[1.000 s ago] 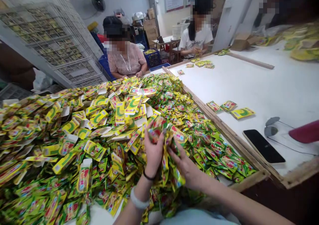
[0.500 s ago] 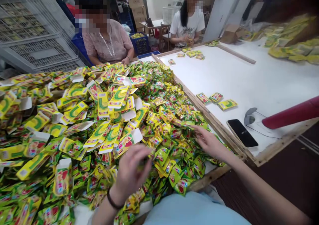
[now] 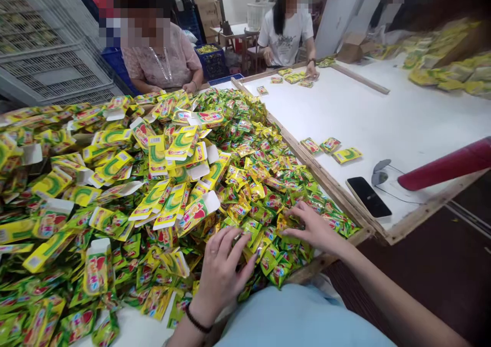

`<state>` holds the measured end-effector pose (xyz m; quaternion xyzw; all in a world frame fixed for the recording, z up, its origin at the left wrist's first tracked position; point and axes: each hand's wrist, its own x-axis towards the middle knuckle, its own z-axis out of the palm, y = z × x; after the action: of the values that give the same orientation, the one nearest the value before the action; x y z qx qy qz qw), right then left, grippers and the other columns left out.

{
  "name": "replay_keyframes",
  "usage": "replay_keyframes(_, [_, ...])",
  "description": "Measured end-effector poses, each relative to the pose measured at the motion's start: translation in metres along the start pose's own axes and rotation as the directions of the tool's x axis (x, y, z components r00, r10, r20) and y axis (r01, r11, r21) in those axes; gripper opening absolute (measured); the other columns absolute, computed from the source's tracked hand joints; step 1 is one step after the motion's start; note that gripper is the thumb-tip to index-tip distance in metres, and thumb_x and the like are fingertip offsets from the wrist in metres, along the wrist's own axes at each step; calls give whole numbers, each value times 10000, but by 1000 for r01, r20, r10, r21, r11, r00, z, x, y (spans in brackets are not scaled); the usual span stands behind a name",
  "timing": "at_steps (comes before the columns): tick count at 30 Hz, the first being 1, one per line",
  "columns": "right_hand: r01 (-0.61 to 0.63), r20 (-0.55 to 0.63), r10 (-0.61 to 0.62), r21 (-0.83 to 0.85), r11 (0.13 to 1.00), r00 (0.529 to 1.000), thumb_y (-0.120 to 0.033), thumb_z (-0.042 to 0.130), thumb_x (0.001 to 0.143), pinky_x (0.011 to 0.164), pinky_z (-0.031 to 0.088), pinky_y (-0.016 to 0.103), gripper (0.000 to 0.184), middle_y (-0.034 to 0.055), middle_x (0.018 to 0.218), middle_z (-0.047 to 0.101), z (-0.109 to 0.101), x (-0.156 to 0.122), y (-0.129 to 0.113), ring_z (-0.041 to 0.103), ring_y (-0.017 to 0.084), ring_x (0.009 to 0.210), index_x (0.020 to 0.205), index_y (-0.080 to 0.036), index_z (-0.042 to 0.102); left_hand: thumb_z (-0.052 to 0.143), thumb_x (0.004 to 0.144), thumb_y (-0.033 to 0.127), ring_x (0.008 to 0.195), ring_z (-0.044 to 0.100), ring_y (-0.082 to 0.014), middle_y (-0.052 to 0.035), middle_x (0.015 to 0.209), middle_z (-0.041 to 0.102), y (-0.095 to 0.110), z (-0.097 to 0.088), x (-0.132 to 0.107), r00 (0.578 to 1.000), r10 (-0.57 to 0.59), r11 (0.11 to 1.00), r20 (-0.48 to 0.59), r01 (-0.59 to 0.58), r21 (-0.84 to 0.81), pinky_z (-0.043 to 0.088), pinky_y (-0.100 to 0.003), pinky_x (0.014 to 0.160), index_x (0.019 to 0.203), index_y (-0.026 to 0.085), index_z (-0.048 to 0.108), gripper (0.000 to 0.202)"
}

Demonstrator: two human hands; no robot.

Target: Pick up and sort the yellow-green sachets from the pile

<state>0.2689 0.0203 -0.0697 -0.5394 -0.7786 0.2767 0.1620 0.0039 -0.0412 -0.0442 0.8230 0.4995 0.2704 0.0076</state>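
A heap of small green-and-yellow sachets lies in front of me. My left hand, with a dark beaded band at the wrist, is over the near edge of the heap. Its fingers and thumb are apart, close to the sachets, and nothing shows in them. To its right, my right hand reaches onto the heap with curved fingers and the thumb apart. A yellow sachet lies at those fingertips; I see no grip on it. Yellow cartons with white flaps lie on the sachets left of my hands.
A wooden rail separates the heap from a white tabletop. On that tabletop are a phone, sunglasses, a red cylinder and a few packs. Two people sit across the tables. Stacked crates stand left.
My left hand has lowered and its fingers have spread. My right hand has drawn nearer to me, down the heap. The far person in white has stretched an arm to packs on the tabletop.
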Motion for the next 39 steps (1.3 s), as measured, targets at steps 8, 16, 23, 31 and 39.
replay_keyframes(8, [-48, -141, 97, 311, 949, 985, -391, 539, 852, 600, 417, 266, 191, 4, 762, 600, -3, 1, 0, 559, 158, 671, 850, -203, 507, 521, 854, 244, 1192, 421, -266, -29, 1222, 592, -10, 8, 13, 982, -89, 994, 167, 99, -51, 369, -468, 976, 1163, 254, 585, 316])
replay_keyframes(16, [100, -325, 127, 600, 794, 937, -337, 592, 836, 557, 418, 227, 156, 5, 707, 599, -21, 7, -33, 549, 127, 623, 839, -182, 574, 501, 870, 210, 861, 592, -176, -39, 898, 682, -17, -15, 13, 958, -286, 893, 14, 272, -359, 464, -323, 812, 949, 186, 636, 158])
replay_keyframes(23, [447, -142, -424, 283, 849, 894, -234, 480, 905, 559, 411, 216, 119, 7, 737, 607, -26, 15, -100, 528, 96, 573, 978, -188, 562, 401, 906, 396, 533, 511, -101, 9, 607, 545, 10, -34, 37, 819, -331, 468, 468, 573, -672, 400, -203, 501, 878, 151, 627, 335])
replay_keyframes(31, [331, -182, -281, 381, 863, 942, -311, 572, 847, 586, 471, 233, 487, 56, 952, 603, -4, 20, -94, 584, 143, 740, 1289, -233, 381, 587, 817, 355, 599, 524, -99, -8, 680, 593, 16, -34, 19, 795, -359, 363, 489, 602, -711, 432, -199, 572, 892, 142, 624, 229])
replay_keyframes(39, [-155, 240, -86, 821, 549, 967, -341, 626, 810, 448, 503, 209, 178, -2, 694, 635, -4, 6, -85, 569, 90, 469, 838, -165, 616, 560, 830, 370, 1192, 407, -252, -115, 1197, 504, -16, -69, 34, 971, -176, 939, 160, 214, -268, 336, -446, 1022, 1280, 239, 442, 484])
